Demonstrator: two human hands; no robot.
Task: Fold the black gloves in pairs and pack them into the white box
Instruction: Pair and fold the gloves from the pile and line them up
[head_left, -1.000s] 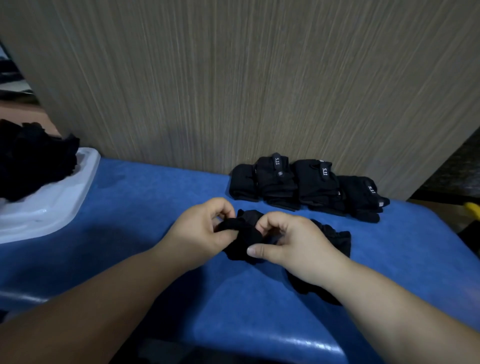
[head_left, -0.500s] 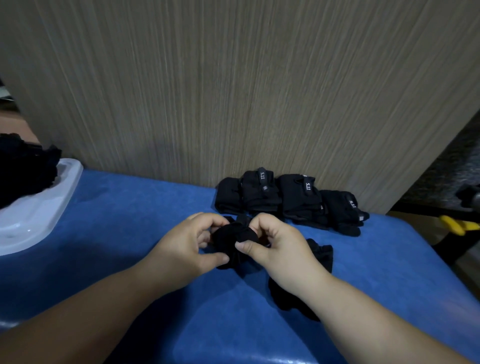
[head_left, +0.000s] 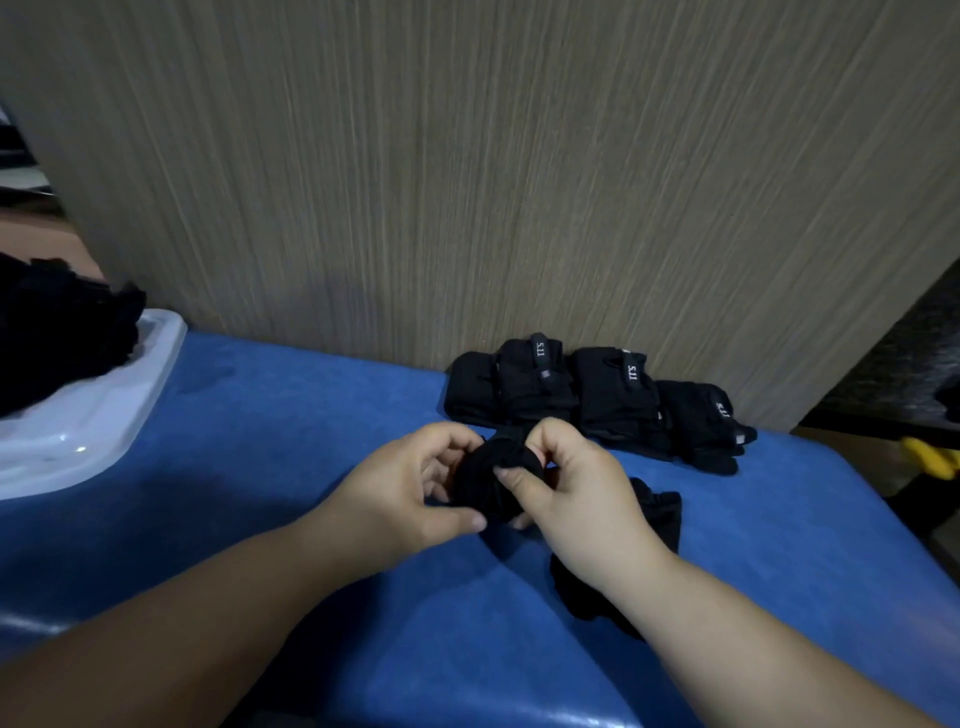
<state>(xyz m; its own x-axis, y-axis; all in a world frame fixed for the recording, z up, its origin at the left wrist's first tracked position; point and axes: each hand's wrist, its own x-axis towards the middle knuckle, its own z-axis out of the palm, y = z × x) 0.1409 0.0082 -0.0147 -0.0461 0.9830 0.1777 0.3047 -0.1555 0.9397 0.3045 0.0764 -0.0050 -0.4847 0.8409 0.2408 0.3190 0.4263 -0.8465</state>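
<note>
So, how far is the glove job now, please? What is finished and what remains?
Done: about four folded pairs lie in a row by the wall. In hand: the left hand and right hand both grip one half-folded black bundle. Left: the row is outside the white box, and the dark pile in it looks loose, so likely more folding, then packing.

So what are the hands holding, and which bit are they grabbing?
A bunched-up black glove. The left hand grips its left side, and the right hand pinches its top and right side.
</note>
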